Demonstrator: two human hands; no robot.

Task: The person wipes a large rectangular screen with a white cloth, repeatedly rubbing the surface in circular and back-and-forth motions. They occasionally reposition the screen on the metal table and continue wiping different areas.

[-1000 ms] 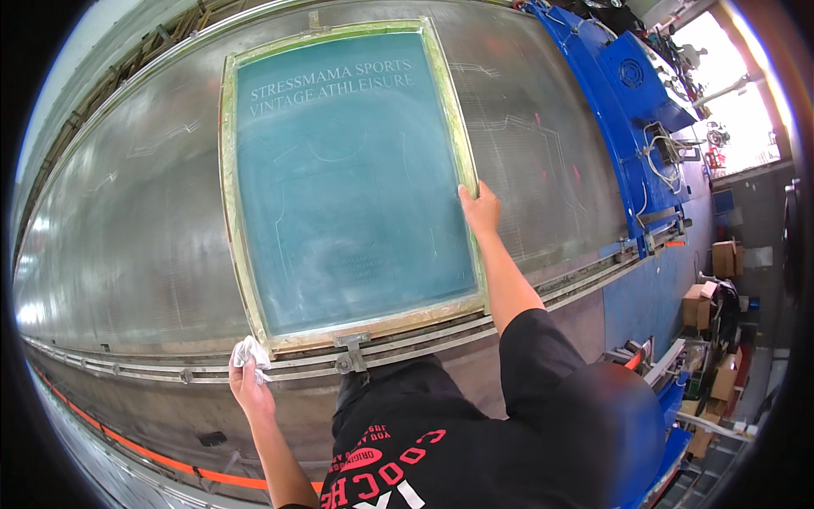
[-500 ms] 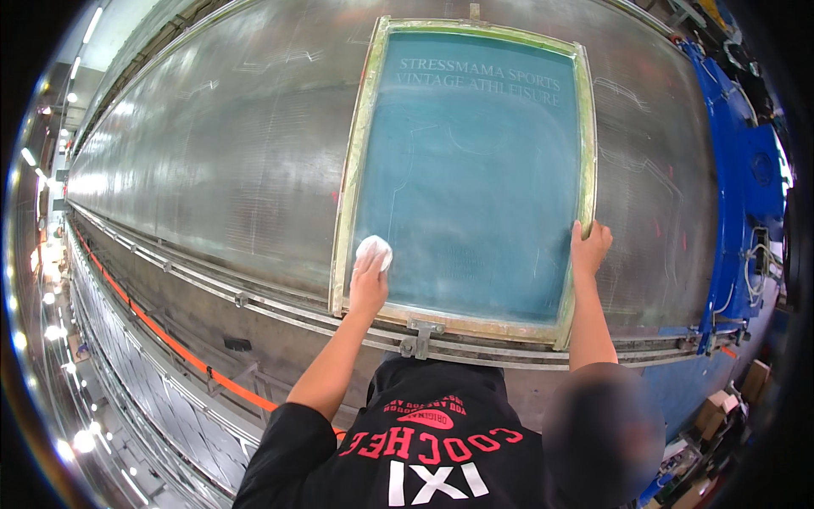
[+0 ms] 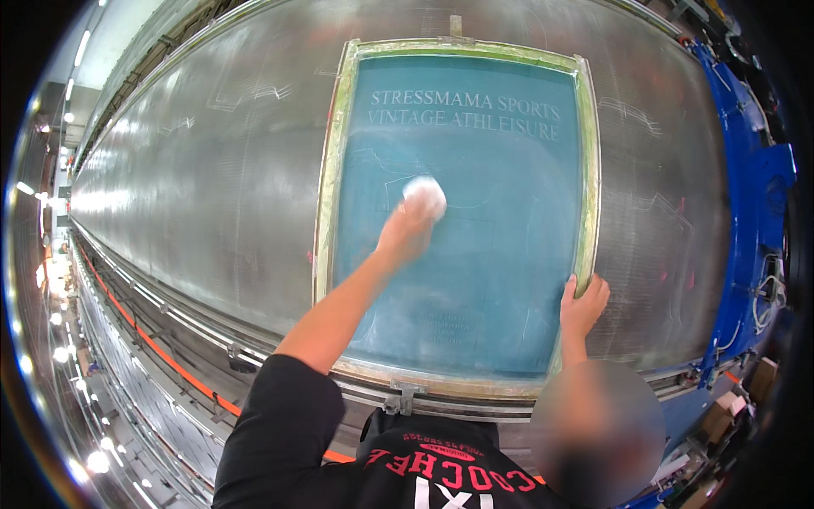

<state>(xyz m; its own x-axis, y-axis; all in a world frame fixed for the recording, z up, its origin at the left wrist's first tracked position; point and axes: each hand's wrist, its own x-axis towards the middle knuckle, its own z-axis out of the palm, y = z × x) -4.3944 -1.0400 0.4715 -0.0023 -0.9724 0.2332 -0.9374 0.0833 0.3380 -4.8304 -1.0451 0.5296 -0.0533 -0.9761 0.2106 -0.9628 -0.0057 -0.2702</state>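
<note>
A screen-printing frame [image 3: 592, 195] with a teal mesh [image 3: 475, 271] lies flat on a long metal table. Pale lettering and faint line marks show in the mesh. My left hand [image 3: 405, 231] is closed round a white wad of cloth [image 3: 426, 197] on the left-middle part of the mesh; the hand is slightly blurred by motion. At the frame's right side, near its lower corner, my right hand [image 3: 583, 305] grips the edge, thumb on the inner side and fingers over the outside.
The metal table [image 3: 212, 170] stretches far to the left, with chalk-like outlines on it. A metal rail with a clamp [image 3: 405, 397] runs along the near edge. Blue machinery [image 3: 750, 220] stands at the right end. An orange strip [image 3: 170, 360] runs along the lower left.
My left hand has moved the white cloth up and to the right, from the mesh's lower left towards its middle. My right hand keeps hold of the frame's edge. The view has shifted.
</note>
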